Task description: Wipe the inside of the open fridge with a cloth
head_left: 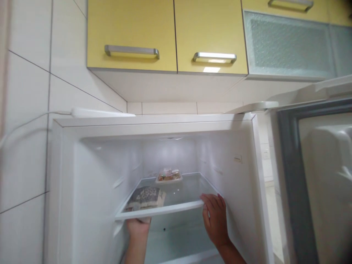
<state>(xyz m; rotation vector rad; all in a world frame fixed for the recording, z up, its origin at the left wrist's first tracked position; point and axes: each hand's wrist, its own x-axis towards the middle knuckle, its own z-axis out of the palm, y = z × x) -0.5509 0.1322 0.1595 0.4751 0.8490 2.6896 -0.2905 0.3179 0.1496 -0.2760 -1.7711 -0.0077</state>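
Inside the open refrigerator (156, 125): one upper shelf (184, 190), glass, white-rimmed. Toward its back, one pale tray (169, 181) of brownish food (167, 177), details blurred. Front left, one dark-patterned packet (145, 196), whether on the glass or seen through it, cannot tell. Left hand (138, 226): at the rim near the packet; fingers hidden, state cannot be told. Right hand (216, 219): at the rim's right end, fingers close together, hooked over it, thumb lower.
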